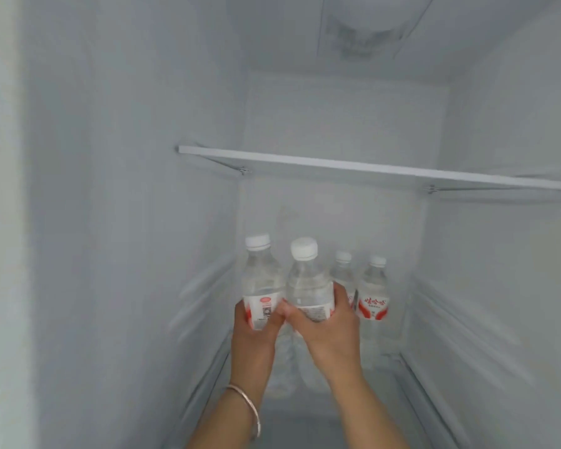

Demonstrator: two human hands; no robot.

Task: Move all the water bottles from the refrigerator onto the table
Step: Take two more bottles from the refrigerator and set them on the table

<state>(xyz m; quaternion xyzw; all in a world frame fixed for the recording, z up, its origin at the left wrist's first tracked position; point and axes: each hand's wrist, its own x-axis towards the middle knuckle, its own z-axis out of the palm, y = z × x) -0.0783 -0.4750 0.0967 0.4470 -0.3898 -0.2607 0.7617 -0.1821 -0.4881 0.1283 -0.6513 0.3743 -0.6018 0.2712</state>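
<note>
I count four water bottles inside the refrigerator point(110, 222), all upright, caps up. My left hand point(256, 328) wraps the left bottle point(261, 283); my right hand point(327, 328) wraps the front bottle point(308, 286). Two rear bottles point(373, 296) stand beside them, under the shelf point(370, 168).

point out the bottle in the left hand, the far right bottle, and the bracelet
bottle in the left hand point(260, 280): head view, clear upper body
far right bottle point(373, 306): head view, red and white label
bracelet point(250, 408): head view, band on left wrist
</note>
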